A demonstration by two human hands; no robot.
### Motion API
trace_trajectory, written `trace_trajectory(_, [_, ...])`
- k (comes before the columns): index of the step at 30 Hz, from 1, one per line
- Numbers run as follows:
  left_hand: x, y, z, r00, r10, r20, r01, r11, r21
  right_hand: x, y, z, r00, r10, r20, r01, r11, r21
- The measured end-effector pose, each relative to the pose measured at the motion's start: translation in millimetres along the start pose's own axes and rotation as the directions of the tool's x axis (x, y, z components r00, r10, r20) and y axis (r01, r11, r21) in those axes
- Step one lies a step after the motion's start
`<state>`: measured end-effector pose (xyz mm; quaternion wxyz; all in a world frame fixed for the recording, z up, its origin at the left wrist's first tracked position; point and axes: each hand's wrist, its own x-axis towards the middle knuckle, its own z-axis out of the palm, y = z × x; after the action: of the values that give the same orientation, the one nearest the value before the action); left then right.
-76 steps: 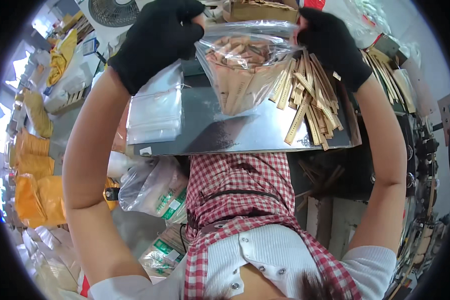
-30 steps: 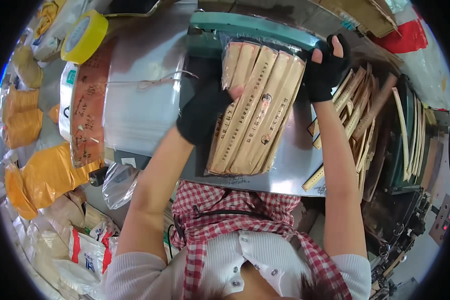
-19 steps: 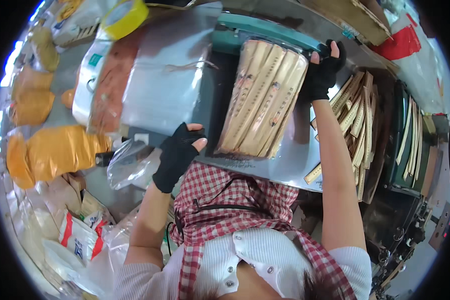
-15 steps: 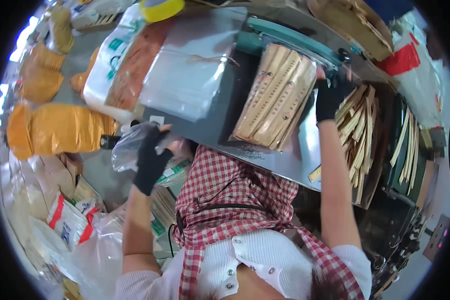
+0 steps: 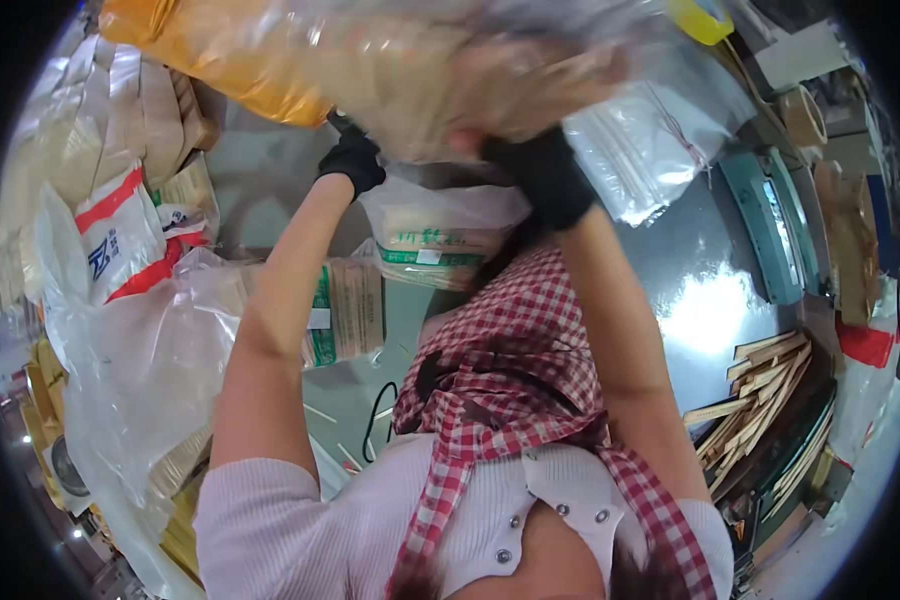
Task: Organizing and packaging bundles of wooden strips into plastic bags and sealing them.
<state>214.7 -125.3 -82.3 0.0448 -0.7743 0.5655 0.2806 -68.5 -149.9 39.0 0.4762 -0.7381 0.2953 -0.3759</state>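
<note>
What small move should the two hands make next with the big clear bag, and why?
Probably lower the large clear plastic bag a little before anything else. The left hand and right hand, both in black gloves, grip its underside from below, raised high near the camera. It looks blurred and bulky there, so the hold seems unsteady.

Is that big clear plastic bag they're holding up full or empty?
Full. The big clear bag bulges with tan packed contents, seen blurred through the plastic, while the left hand and right hand grip its lower edge in black gloves.
</note>
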Motion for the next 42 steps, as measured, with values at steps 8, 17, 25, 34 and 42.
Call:
trace_trajectory(8, [-145.9, -38.9, 80.0, 0.891, 0.330, -0.311, -0.400, 0.895, -0.196, -95.3, 170.2, 88.6, 0.488, 0.598, 0.636, -0.042, 0.743, -0.668])
trace_trajectory(17, [-278.7, -132.7, 75.0, 0.963, -0.025, -0.268, -0.056, 0.956, -0.289, -98.8, 59.4, 146.6, 0.444, 0.298, 0.845, -0.331, 0.931, -0.154])
trace_trajectory(25, [-263.3, -140.6, 45.4, 0.981, -0.102, -0.166, 0.028, 0.917, -0.398, -151.7, 80.3, 144.9, 0.693, -0.120, 0.711, 0.326, 0.932, -0.161])
trace_trajectory(34, [13.9, 134.1, 91.5, 0.589, 0.678, 0.440, -0.693, 0.704, -0.157, -170.6, 53.2, 112.9, 0.729, 0.154, 0.667, 0.257, 0.841, -0.476])
trace_trajectory(42, [151.9, 226.7, 163.4, 0.365, 0.912, 0.190, -0.930, 0.368, 0.019, -176.6, 109.4, 76.8, 0.845, 0.402, 0.352, -0.162, 0.821, -0.548])
